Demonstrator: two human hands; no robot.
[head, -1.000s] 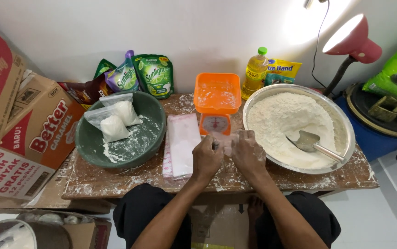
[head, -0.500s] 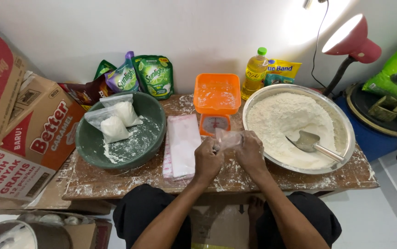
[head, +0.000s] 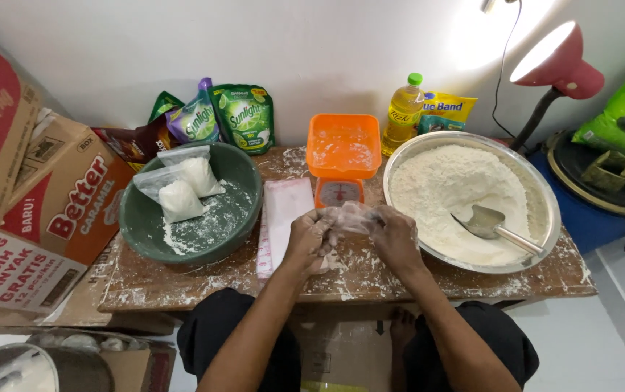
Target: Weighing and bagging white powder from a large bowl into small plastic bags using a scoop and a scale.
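My left hand (head: 306, 237) and my right hand (head: 392, 236) together hold an empty clear plastic bag (head: 350, 215) over the floury wooden table (head: 203, 287), just in front of an orange kitchen scale (head: 342, 157). Fingers of both hands pinch the bag's edge. A stack of flat clear bags (head: 281, 221) lies left of my left hand. To the right stands a big metal bowl (head: 543, 190) of white flour with a metal scoop (head: 494, 225) resting in it. A green bowl (head: 236, 178) at the left holds two filled flour bags (head: 182, 185).
Cardboard boxes (head: 44, 196) crowd the left side. Green refill pouches (head: 243, 116), a yellow oil bottle (head: 402, 116) and a yellow packet (head: 446, 109) stand against the wall. A red desk lamp (head: 555, 62) and a blue drum (head: 588, 218) are at the right.
Both hands have lifted the clear bag slightly and moved it up toward the scale; the bag is spread wider between them now.
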